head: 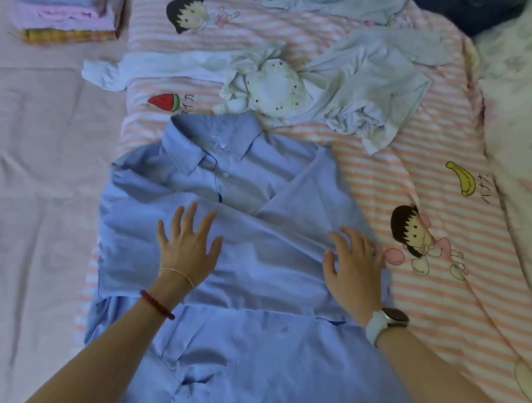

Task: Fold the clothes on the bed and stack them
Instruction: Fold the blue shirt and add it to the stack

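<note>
Centrally, a blue collared shirt (225, 230) lies on the striped bedspread (425, 291), sleeves folded inward. Left hand (189, 246) and right hand (356, 264) press it flat, fingers spread. Crumpled white garments (354, 91) occupy upper centre.

A bed (42, 141) under a pink sheet and striped cartoon quilt (417, 186).

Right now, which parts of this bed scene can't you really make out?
- Blue shirt, head view: its hem runs off the bottom edge.
- Crumpled white clothes: bunched folds hide what each garment is.
- Folded pile, top left: blurred, cut by the edge.
- Right hand: fingertips blurred against the shirt.
</note>
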Motion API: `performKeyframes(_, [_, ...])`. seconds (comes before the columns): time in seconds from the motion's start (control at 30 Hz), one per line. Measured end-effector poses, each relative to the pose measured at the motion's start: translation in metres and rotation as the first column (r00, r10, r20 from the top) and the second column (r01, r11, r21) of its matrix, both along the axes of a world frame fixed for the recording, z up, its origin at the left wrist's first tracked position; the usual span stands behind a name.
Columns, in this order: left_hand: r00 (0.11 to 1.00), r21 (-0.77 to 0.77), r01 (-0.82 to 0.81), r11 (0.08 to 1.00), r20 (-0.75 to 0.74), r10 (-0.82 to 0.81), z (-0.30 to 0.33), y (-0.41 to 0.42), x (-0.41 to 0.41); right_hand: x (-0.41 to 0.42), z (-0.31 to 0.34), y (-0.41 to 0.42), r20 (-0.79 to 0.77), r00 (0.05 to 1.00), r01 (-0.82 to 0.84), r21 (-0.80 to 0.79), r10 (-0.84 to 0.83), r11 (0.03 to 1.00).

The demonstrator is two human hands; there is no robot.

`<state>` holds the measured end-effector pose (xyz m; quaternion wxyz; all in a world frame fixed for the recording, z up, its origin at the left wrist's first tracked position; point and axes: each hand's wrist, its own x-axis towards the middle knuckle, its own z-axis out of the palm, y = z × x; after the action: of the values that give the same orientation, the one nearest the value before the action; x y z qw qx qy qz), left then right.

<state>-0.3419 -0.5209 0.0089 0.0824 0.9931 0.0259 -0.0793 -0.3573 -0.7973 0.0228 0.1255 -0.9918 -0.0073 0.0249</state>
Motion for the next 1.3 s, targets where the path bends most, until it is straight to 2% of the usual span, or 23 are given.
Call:
performKeyframes(0.1, [0.994, 0.005, -0.064, 0.998, 0.088, 0.063, 0.005, 0.035, 0.039, 0.052, 0.003, 0.021, 0.005, 0.997, -0.076, -0.019, 0.076, 0.997])
performKeyframes(0.2, [0.986, 0.068, -0.096, 0.993, 0.146, 0.085, 0.000, 0.072, 0.081, 0.108, -0.002, 0.039, -0.057, 0.980, -0.199, -0.177, 0.191, 0.964])
performKeyframes(0.3, [0.988, 0.122, -0.100, 0.987, 0.126, 0.084, -0.004, 0.093, 0.117, 0.154, -0.010, 0.049, -0.137, 0.953, -0.300, -0.296, 0.270, 0.907])
performKeyframes(0.37, [0.990, 0.158, -0.119, 0.980, 0.093, 0.105, -0.014, 0.099, 0.136, 0.173, -0.025, 0.050, -0.193, 0.939, -0.334, -0.313, 0.285, 0.889])
performKeyframes(0.4, [0.992, 0.162, -0.085, 0.983, 0.110, 0.067, -0.019, 0.099, 0.143, 0.179, -0.033, 0.051, -0.197, 0.938, -0.336, -0.318, 0.285, 0.887])
performKeyframes(0.47, [0.978, 0.169, 0.089, 0.982, 0.169, -0.118, -0.027, 0.094, 0.154, 0.186, -0.050, 0.054, -0.232, 0.933, -0.340, -0.323, 0.275, 0.883])
performKeyframes(0.53, [0.929, 0.210, 0.265, 0.941, 0.207, -0.307, -0.036, 0.088, 0.170, 0.189, -0.067, 0.058, -0.272, 0.927, -0.340, -0.324, 0.258, 0.883])
performKeyframes(0.57, [0.903, 0.215, 0.320, 0.923, 0.225, -0.366, -0.039, 0.086, 0.179, 0.190, -0.071, 0.061, -0.249, 0.935, -0.324, -0.318, 0.251, 0.891])
performKeyframes(0.67, [0.866, 0.193, 0.378, 0.906, 0.273, -0.419, -0.037, 0.085, 0.205, 0.197, -0.066, 0.072, -0.031, 0.968, -0.248, -0.227, 0.247, 0.942])
performKeyframes(0.77, [0.835, 0.185, 0.439, 0.879, 0.277, -0.476, -0.035, 0.088, 0.219, 0.221, -0.052, 0.099, 0.186, 0.903, -0.376, -0.098, 0.388, 0.921])
performKeyframes(0.87, [0.813, 0.130, 0.493, 0.860, 0.282, -0.509, -0.034, 0.088, 0.222, 0.250, -0.048, 0.130, 0.178, 0.781, -0.593, -0.088, 0.599, 0.800])
performKeyframes(0.97, [0.774, 0.094, 0.551, 0.829, 0.313, -0.550, -0.036, 0.087, 0.221, 0.267, -0.048, 0.151, 0.117, 0.747, -0.645, -0.111, 0.654, 0.756])
performKeyframes(1.1, [0.823, 0.022, 0.422, 0.906, 0.409, -0.393, -0.037, 0.076, 0.229, 0.274, -0.050, 0.157, 0.174, 0.780, -0.603, -0.052, 0.602, 0.796])
performKeyframes(1.2, [0.894, 0.056, 0.363, 0.930, 0.258, -0.365, -0.048, 0.067, 0.224, 0.275, -0.053, 0.154, 0.146, 0.833, -0.541, 0.005, 0.534, 0.841])
performKeyframes(1.3, [0.965, -0.059, 0.198, 0.979, 0.189, -0.184, -0.045, 0.073, 0.218, 0.273, -0.052, 0.143, 0.083, 0.879, -0.477, 0.115, 0.470, 0.871])
